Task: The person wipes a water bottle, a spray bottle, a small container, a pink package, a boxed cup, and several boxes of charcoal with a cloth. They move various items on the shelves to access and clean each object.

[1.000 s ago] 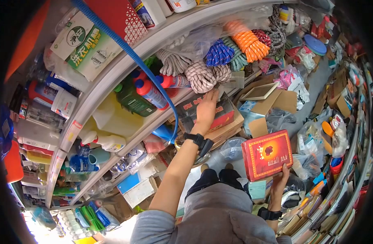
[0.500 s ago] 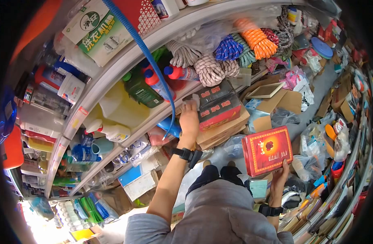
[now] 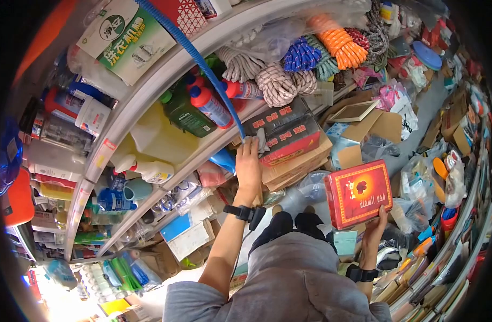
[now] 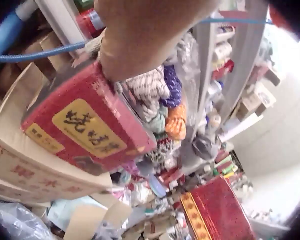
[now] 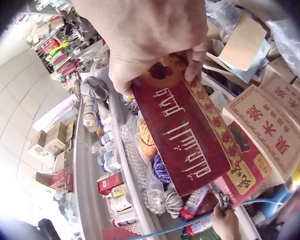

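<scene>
My left hand (image 3: pixel 248 169) pinches a crumpled grey cloth (image 3: pixel 262 141) at the near left edge of a black-and-red carton (image 3: pixel 290 144). In the left wrist view the carton's red side (image 4: pixel 85 127) has a yellow label, and the forearm covers part of its top. To the right, my right hand (image 3: pixel 376 228) grips a flat red box (image 3: pixel 358 193) by its lower right corner. That box has an orange-gold border and white Arabic lettering, clear in the right wrist view, where the fingers (image 5: pixel 194 67) curl over its edge.
Brown cardboard cartons (image 3: pixel 305 169) support the black-and-red carton. Rope bundles (image 3: pixel 340 45) and bottles (image 3: pixel 211 107) line the shelf behind. A blue hose (image 3: pixel 197 56) hangs down close to the left hand. Open boxes (image 3: pixel 388 126) and plastic bags (image 3: pixel 417 182) crowd the floor at right.
My left hand has come back from the carton's top to its near left edge, baring the top, and the cloth now shows. The right hand still holds the red box, nearly in place.
</scene>
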{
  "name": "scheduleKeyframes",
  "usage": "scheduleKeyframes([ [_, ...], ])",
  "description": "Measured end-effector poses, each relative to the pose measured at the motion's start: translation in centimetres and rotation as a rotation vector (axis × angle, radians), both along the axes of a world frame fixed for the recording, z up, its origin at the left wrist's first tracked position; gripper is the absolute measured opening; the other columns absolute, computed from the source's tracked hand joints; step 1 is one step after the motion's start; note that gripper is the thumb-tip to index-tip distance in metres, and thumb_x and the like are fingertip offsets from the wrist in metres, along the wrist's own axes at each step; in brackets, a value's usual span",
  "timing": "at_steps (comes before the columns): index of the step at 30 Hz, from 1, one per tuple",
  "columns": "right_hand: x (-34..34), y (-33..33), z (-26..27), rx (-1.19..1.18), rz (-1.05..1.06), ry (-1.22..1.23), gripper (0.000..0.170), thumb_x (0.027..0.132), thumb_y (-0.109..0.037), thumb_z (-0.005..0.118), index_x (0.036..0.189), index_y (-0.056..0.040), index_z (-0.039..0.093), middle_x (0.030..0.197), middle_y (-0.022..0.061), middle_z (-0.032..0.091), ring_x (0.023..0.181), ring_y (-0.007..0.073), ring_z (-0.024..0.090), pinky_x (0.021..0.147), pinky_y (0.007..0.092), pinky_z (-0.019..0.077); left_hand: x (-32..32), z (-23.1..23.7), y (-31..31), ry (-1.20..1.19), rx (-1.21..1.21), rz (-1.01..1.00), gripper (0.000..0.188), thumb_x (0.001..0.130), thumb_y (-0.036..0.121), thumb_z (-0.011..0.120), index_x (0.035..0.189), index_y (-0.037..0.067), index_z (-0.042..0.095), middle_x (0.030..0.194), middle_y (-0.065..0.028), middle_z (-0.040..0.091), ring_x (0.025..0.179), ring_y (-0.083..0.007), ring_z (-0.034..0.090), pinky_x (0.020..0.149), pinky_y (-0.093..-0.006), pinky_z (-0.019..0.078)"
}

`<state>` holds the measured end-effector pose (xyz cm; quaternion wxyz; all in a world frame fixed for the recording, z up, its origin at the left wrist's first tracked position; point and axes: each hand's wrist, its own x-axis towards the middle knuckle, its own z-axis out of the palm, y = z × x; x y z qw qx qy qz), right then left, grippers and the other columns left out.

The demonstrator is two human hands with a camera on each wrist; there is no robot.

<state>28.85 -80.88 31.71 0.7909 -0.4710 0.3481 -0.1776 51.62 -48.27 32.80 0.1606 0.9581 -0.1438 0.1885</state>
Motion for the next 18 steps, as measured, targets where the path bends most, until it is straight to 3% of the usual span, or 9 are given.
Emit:
scheduleKeyframes([
  [3,0.0,0.1,0.0,0.01,-0.008,0.013,0.055,0.092,-0.046,0.057,0.134,-0.0117,0.044,0.127,0.0022,0.058,0.116,0.0142,0.056,0.097,0.0343,0.0415,-1.1,-0.7,-0.3,0.095,0.102,-0.092,0.052,0.07,-0.004,0.059,0.121,0.002,0.057,0.124,-0.0162,0.055,0.108,-0.0367,0.052,0.096,-0.0415,0.0441],
  [5,0.1,0.1,-0.3,0.007,-0.025,0.016,0.056,0.092,-0.046,0.057,0.133,-0.0115,0.044,0.127,0.0023,0.058,0.115,0.0143,0.056,0.096,0.0346,0.042,-3.1,0.7,-1.2,0.233,0.02,-0.156,0.048,0.07,-0.004,0.06,0.118,0.002,0.059,0.119,-0.0163,0.057,0.106,-0.0368,0.053,0.094,-0.0423,0.0452],
  [6,0.1,-0.1,-0.6,0.021,-0.019,0.017,0.056,0.091,-0.046,0.058,0.133,-0.0115,0.044,0.126,0.0023,0.058,0.115,0.0144,0.057,0.096,0.0346,0.0426,-3.9,1.4,-1.5,0.21,-0.149,-0.305,0.045,0.071,-0.005,0.057,0.116,0.002,0.06,0.115,-0.017,0.06,0.104,-0.0374,0.055,0.092,-0.0432,0.0459],
  [9,0.4,0.2,-0.5,0.024,-0.016,0.008,0.057,0.09,-0.046,0.059,0.133,-0.0116,0.045,0.126,0.0024,0.058,0.113,0.0146,0.057,0.095,0.0345,0.0438,-2.7,2.1,-2.8,0.112,-0.258,-0.254,0.046,0.072,-0.007,0.055,0.117,0.003,0.061,0.113,-0.0184,0.061,0.105,-0.0382,0.056,0.093,-0.0442,0.0459],
  [12,0.2,0.0,-0.7,0.006,-0.022,-0.014,0.056,0.09,-0.044,0.061,0.133,-0.0119,0.046,0.126,0.0025,0.058,0.113,0.0148,0.058,0.095,0.0349,0.0441,1.4,0.8,-2.8,-0.044,-0.104,0.006,0.053,0.075,-0.006,0.052,0.127,-0.001,0.051,0.129,-0.0221,0.051,0.114,-0.0398,0.05,0.1,-0.0441,0.0432],
  [13,0.2,-0.1,-0.9,-0.001,-0.012,-0.03,0.055,0.09,-0.043,0.061,0.133,-0.0121,0.046,0.126,0.0025,0.058,0.112,0.0149,0.058,0.096,0.0355,0.0439,2.3,-0.4,-2.7,0.053,-0.068,0.066,0.056,0.076,-0.006,0.05,0.132,-0.002,0.046,0.135,-0.024,0.046,0.121,-0.0403,0.047,0.103,-0.0442,0.0418],
  [16,0.3,0.0,-1.3,-0.035,-0.009,-0.057,0.056,0.089,-0.041,0.062,0.134,-0.012,0.045,0.125,0.0023,0.058,0.113,0.015,0.057,0.096,0.0358,0.0437,2.2,-2.7,-5.5,0.11,-0.02,-0.037,0.051,0.08,-0.003,0.05,0.131,-0.002,0.049,0.137,-0.0207,0.047,0.127,-0.0386,0.046,0.104,-0.0423,0.0429],
  [18,0.3,0.2,-1.2,-0.005,-0.033,-0.071,0.055,0.09,-0.037,0.062,0.133,-0.0074,0.046,0.127,0.0044,0.057,0.116,0.0153,0.054,0.1,0.0335,0.0387,1.4,-2.3,-8.1,0.029,-0.115,-0.172,0.055,0.074,-0.006,0.054,0.128,0.001,0.053,0.131,-0.0203,0.053,0.118,-0.0378,0.053,0.099,-0.0419,0.0464],
])
